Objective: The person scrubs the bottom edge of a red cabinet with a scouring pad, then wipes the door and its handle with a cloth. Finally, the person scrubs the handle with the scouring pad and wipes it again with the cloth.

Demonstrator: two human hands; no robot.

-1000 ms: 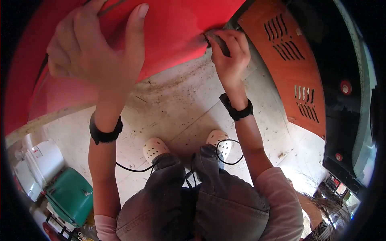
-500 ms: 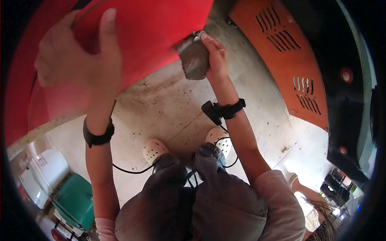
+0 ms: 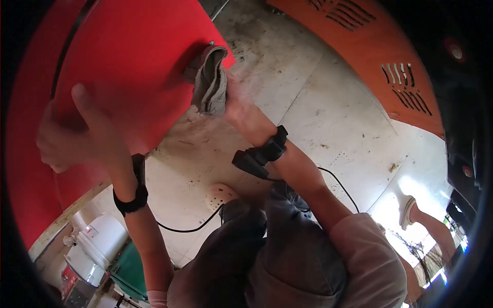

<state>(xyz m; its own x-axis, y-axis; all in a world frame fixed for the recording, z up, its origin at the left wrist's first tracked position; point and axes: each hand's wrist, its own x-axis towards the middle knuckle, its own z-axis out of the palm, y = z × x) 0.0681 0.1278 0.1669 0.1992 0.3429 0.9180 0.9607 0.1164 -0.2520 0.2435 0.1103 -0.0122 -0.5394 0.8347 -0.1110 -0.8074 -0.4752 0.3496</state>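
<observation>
A folded grey-brown cloth is in my right hand, pressed close against the lower right edge of a glossy red panel. The cloth hides most of those fingers, and its layers curl open toward me. My left hand, blurred by motion, is over the left part of the same panel with the thumb stretched away from the fingers and nothing in it. Each wrist wears a black strap, and a black cable runs from it.
An orange vented panel stands across the pale, stained floor. White buckets and a green container are at the lower left. Another person's leg shows at the lower right.
My right hand has moved left and down with the cloth, onto the red panel's edge. My left hand has shifted down. The whole view has turned, bringing more floor on the right into sight.
</observation>
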